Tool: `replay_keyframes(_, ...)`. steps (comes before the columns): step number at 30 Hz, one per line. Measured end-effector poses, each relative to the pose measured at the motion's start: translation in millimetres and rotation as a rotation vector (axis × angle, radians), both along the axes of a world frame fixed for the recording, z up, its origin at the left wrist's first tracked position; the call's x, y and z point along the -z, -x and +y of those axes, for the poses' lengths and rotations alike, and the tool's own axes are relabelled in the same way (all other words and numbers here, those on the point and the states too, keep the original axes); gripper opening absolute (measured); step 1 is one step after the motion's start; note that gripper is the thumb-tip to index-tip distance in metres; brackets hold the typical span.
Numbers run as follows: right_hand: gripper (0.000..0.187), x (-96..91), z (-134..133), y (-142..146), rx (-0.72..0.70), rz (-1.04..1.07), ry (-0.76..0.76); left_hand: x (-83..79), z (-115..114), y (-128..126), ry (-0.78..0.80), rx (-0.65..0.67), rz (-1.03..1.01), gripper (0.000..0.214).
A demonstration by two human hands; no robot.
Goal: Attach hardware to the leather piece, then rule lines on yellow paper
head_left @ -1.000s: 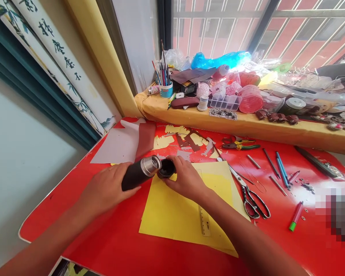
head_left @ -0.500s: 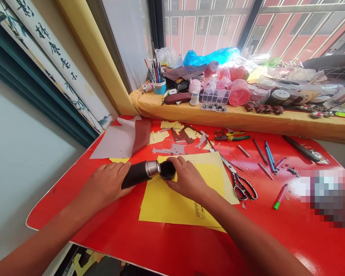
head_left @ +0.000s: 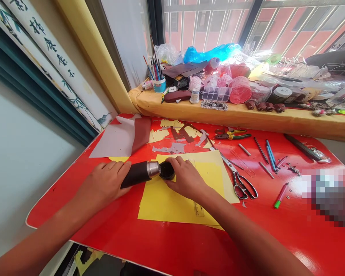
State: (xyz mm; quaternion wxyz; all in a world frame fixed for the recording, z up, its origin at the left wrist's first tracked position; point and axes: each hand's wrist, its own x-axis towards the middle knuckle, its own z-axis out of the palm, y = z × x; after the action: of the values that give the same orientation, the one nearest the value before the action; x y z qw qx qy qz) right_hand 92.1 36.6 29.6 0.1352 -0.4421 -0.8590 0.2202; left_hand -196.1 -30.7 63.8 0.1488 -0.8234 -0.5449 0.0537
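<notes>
Now that the left hand [head_left: 105,180] holds the flask [head_left: 136,174] tipped flatter, its mouth adjoins the cup [head_left: 167,171] (gripped by the right hand [head_left: 186,178])

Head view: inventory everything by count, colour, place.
Table: one, red, foreground
Flask: one, black and silver, centre
Cup: one, black, by flask's mouth
Sheets: stacked, count unclear, yellow, below cup
Ruler: one, clear, on sheets
Scraps: many, yellow, brown and grey, behind sheets
Scissors: one pair, silver and black, right
Pliers: one pair, yellow and green, back
Marker: one, pink and green, right
Brush pot: one, blue and white, windowsill
Clutter: many items, mixed colours, windowsill
Left hand: one, on flask
Right hand: one, on cup
</notes>
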Motion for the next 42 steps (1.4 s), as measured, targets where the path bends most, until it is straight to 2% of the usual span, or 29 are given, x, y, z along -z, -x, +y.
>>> replay_keyframes(20, 0.055, 2.7, 1, 0, -0.006, -0.004, 0.003, -6.0, 0, -7, 0.004, -0.01, 0.003, 0.039)
replay_keyframes(26, 0.056, 3.3, 1, -2, 0.003, 0.011, 0.011, 0.7, 2, -6, 0.048, -0.037, -0.053, 0.04)
replay_keyframes(30, 0.056, 4.4, 1, -4, 0.016, 0.016, -0.002, -0.3, 7, -7, 0.167, -0.147, -0.212, 0.047)
replay_keyframes(35, 0.057, 5.0, 1, -5, 0.024, 0.016, 0.022, -24.2, 18, -9, 0.273, -0.459, -0.557, 0.064)
replay_keyframes(38, 0.057, 6.7, 0, -5, 0.027, 0.017, 0.039, -38.5, 38, -7, 0.175, -0.554, -0.826, 0.074)
replay_keyframes(40, 0.057, 8.7, 0, -5, 0.023, 0.018, 0.049, -45.6, 61, -4, 0.063, -0.585, -0.99, 0.079)
replay_keyframes(42, 0.057, 10.9, -1, -5, 0.023, 0.024, 0.056, -52.4, 92, -3, -0.058, -0.579, -1.118, 0.075)
